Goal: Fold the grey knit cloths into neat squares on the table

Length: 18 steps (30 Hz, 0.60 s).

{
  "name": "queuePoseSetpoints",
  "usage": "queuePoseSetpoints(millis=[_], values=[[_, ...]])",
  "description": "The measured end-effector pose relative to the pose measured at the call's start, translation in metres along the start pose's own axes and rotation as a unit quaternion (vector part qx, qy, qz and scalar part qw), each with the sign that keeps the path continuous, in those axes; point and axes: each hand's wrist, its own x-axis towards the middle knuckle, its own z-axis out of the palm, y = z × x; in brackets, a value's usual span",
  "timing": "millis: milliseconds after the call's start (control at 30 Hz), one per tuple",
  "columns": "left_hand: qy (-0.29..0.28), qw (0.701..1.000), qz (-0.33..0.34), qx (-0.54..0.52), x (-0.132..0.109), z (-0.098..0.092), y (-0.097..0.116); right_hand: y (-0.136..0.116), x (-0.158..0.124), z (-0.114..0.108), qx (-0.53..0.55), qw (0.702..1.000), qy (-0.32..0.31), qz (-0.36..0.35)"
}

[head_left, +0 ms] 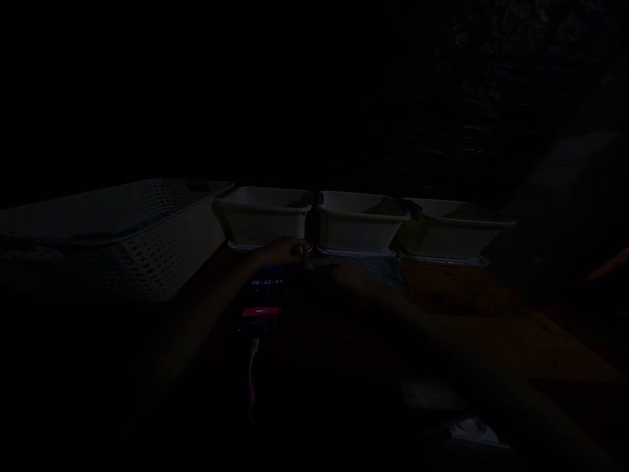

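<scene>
The scene is very dark. My left hand (282,252) reaches forward to the front of a white bin (265,219), its fingers curled near a small light object I cannot make out. My right hand (339,275) lies beside it over a patterned mat (381,269), too dark for its fingers to show. A phone (265,298) with a lit timer and a red button lies flat just behind my left hand, a cable (252,367) running from it toward me.
Three white bins (358,223) stand in a row at the back. A large perforated white basket (122,229) sits at the left. The table (466,295) is brown wood. Pale papers (472,429) lie near the front right.
</scene>
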Motion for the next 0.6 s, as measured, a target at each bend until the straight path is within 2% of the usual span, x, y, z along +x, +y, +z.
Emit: queuePoseSetpoints(millis=[233,400,500,600], values=[[-0.011,1.0,0.012,0.006,0.0,-0.0012,-0.0004,0.0057,-0.0003,-0.0014,0.007,1.0,0.004,-0.018],[-0.018,1.0,0.019,0.004,0.0009,-0.0011,-0.001,0.0054,0.0002,0.0002,-0.007,1.0,-0.029,-0.01],[-0.024,0.999,0.022,0.003,-0.0002,-0.0028,0.0011,0.0084,0.0011,0.0036,0.002,0.999,-0.024,-0.029],[-0.03,0.999,0.029,-0.003,-0.0014,-0.0062,0.0015,0.0101,0.0007,0.0042,0.01,1.0,-0.019,-0.016]])
